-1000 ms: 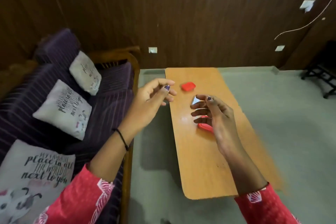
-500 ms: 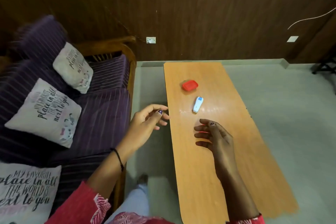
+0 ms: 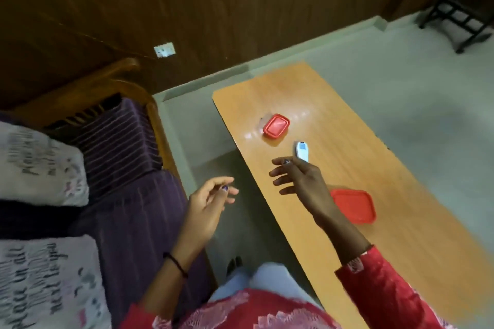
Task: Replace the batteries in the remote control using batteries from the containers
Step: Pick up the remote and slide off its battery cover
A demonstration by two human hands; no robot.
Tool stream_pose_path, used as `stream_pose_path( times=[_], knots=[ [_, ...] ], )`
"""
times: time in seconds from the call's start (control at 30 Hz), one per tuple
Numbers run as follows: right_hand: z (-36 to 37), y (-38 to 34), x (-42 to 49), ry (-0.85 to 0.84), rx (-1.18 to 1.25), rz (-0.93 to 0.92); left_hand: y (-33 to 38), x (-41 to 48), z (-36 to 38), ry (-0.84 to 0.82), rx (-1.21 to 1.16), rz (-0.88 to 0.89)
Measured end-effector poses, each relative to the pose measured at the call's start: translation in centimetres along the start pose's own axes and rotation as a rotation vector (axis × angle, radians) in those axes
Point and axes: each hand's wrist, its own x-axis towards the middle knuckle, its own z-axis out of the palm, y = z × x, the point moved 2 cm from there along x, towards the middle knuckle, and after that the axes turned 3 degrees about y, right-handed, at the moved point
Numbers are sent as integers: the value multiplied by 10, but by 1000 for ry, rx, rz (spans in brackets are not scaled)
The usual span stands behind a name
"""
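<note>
A long wooden desk with round corners stands on a grey floor, by a dark wood wall. A purple striped sofa with soft printed pillows sits to the left. The white remote lies on the desk between a small red box and a bigger red lid. The right hand hovers just beside the remote, fingers spread, holding nothing. The left hand is loosely curled and empty. The picture is blurry, and no batteries show.

The nearest cushion reads "place in all", blurred.
</note>
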Motion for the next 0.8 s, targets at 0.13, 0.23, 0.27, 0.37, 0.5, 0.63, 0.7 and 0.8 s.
stream_pose_path(
  times=[0.13, 0.23, 0.27, 0.37, 0.5, 0.63, 0.7, 0.8],
  knots=[
    [2, -4, 43, 90, -24, 36, 6, 72, -2, -141, 23, -22],
    [0, 2, 73, 204, 56, 111, 15, 127, 7, -268, 73, -8],
    [-1, 6, 84, 238, 91, 141, 18, 145, 12, -308, 88, -4],
    [1, 15, 114, 327, 160, 206, 24, 191, 24, -409, 124, -12],
    [1, 18, 147, 466, 212, 277, 29, 234, 42, -586, 199, -83],
    [-5, 14, 180, 584, 272, 315, 33, 278, 68, -735, 266, -120],
    [-7, 17, 187, 657, 312, 328, 28, 295, 83, -775, 298, -171],
    [-7, 33, 192, 757, 371, 362, 10, 317, 102, -833, 345, -237]
  ],
)
